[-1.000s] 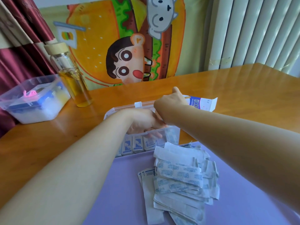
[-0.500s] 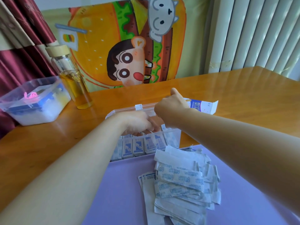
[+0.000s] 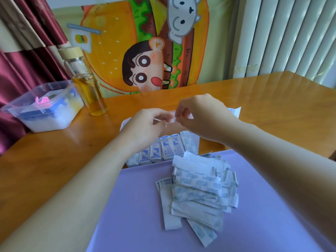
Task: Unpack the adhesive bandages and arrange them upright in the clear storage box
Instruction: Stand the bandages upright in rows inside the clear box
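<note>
The clear storage box (image 3: pixel 197 142) stands at the purple mat's far edge, with a row of bandages (image 3: pixel 163 150) upright against its front wall. My left hand (image 3: pixel 145 126) and my right hand (image 3: pixel 201 117) hover above the box, fingertips meeting. Both pinch a thin clear-white edge that looks like the box's lid (image 3: pixel 171 117). A loose pile of wrapped bandages (image 3: pixel 198 190) lies on the mat in front of the box. Behind my right hand, the open bandage carton (image 3: pixel 234 111) is mostly hidden.
The purple mat (image 3: pixel 127 215) covers the near part of the wooden table (image 3: pixel 54 160). A glass bottle of yellow liquid (image 3: pixel 87 88) and a lidded plastic tub (image 3: pixel 43 108) stand at the far left. A cartoon cloth hangs behind the table.
Both hands have risen out of the box and now meet at the lid's edge above it. The row of upright bandages, earlier partly covered by my left hand, shows more fully.
</note>
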Tool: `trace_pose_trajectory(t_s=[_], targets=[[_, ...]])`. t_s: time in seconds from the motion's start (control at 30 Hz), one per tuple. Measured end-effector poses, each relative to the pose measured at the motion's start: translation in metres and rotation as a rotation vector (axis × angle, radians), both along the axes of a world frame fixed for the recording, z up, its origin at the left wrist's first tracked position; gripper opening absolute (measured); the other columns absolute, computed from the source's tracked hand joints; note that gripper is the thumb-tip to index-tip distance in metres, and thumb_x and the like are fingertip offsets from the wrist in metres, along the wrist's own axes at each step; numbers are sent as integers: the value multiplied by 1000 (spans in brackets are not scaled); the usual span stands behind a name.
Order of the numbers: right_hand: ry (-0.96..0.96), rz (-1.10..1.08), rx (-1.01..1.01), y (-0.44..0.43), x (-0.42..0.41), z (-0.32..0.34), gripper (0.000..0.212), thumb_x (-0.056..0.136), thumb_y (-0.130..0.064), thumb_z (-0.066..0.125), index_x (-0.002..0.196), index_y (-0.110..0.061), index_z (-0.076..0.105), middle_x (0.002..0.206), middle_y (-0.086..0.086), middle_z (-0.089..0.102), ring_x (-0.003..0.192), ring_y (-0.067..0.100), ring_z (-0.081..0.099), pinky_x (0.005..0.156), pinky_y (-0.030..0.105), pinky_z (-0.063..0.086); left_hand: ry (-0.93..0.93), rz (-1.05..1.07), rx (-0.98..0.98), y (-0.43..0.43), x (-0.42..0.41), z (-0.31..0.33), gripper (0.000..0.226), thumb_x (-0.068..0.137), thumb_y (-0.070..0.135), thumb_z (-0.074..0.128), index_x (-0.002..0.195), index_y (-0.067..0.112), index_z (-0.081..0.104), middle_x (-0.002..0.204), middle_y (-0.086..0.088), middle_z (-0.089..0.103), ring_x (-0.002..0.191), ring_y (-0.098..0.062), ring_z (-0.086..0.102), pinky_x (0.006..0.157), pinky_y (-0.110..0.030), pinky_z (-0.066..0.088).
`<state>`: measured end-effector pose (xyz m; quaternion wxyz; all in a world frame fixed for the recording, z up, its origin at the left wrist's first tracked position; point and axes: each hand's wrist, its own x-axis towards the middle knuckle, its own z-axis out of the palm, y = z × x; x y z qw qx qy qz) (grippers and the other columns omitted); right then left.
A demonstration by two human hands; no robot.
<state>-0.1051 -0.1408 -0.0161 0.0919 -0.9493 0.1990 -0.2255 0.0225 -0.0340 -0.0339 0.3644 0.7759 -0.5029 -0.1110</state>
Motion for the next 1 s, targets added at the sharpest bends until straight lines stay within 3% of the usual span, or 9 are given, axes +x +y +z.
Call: trace_pose_trajectory(t_s=[0.1, 0.23, 0.4, 0.5, 0.63, 0.7, 0.73, 0.83, 1.0], targets=[[101, 49, 138, 11, -31, -12, 10, 86, -24, 60, 85, -22, 69, 76, -9, 66, 75, 14, 60, 72, 35, 54, 21, -119, -45, 25, -26, -5, 29, 93, 11, 53, 95, 39, 61, 95, 24, 63, 89, 4, 61, 78, -14, 48], [366, 117, 229, 23, -63, -36, 20, 81, -33, 70, 99, -24, 69, 86, -14, 64, 66, -6, 52, 60, 7, 40, -154, -186, 163, 47, -50, -29, 28, 91, 10, 56, 112, 25, 66, 103, 12, 60, 93, -3, 56, 75, -7, 40], [405, 17, 174, 39, -73, -60, 51, 76, -45, 72, 121, -24, 57, 112, -3, 59, 92, 13, 54, 80, 27, 46, -212, -136, 240, 78, -72, -47, 30, 91, 18, 57, 120, 26, 62, 112, 9, 55, 97, -2, 50, 71, 1, 34], [435, -43, 221, 45, -73, -66, 59, 72, -46, 75, 121, -22, 52, 112, 1, 57, 93, 18, 52, 82, 33, 47, -177, -106, 236, 96, -80, -48, 29, 91, 20, 59, 119, 26, 63, 114, 8, 57, 97, -3, 52, 76, -5, 38], [506, -59, 241, 53, -75, -61, 45, 77, -42, 72, 107, -14, 54, 93, 2, 57, 76, 16, 48, 57, 22, 36, -223, -80, 233, 113, -86, -41, 25, 90, 21, 59, 114, 26, 66, 106, 11, 59, 91, -2, 54, 70, 1, 36], [548, -64, 200, 57, -77, -58, 34, 82, -43, 67, 94, -13, 56, 76, -1, 50, 64, 14, 43, 49, 21, 27, -206, -80, 219, 118, -85, -39, 24, 89, 25, 60, 112, 27, 67, 108, 10, 63, 91, -3, 58, 76, -5, 41], [559, -82, 195, 59, -80, -58, 31, 84, -43, 64, 89, -14, 55, 70, -2, 47, 62, 13, 41, 48, 21, 26, -192, -72, 208, 121, -85, -40, 23, 89, 30, 60, 110, 29, 68, 108, 11, 65, 92, -3, 59, 82, -14, 46], [497, -124, 298, 57, -91, -51, 33, 86, -42, 61, 81, -11, 55, 69, 0, 48, 64, 17, 42, 51, 23, 28, -169, -26, 224, 127, -80, -44, 30, 80, 50, 55, 105, 39, 68, 103, 19, 66, 93, 2, 61, 89, -33, 50], [125, -207, 807, 47, -110, -40, 33, 78, -41, 72, 79, -10, 59, 76, 3, 57, 68, 15, 50, 61, 23, 38, 75, 27, 135, 127, -85, -46, 19, 90, 33, 59, 106, 39, 66, 104, 18, 67, 93, 6, 59, 80, -16, 47]])
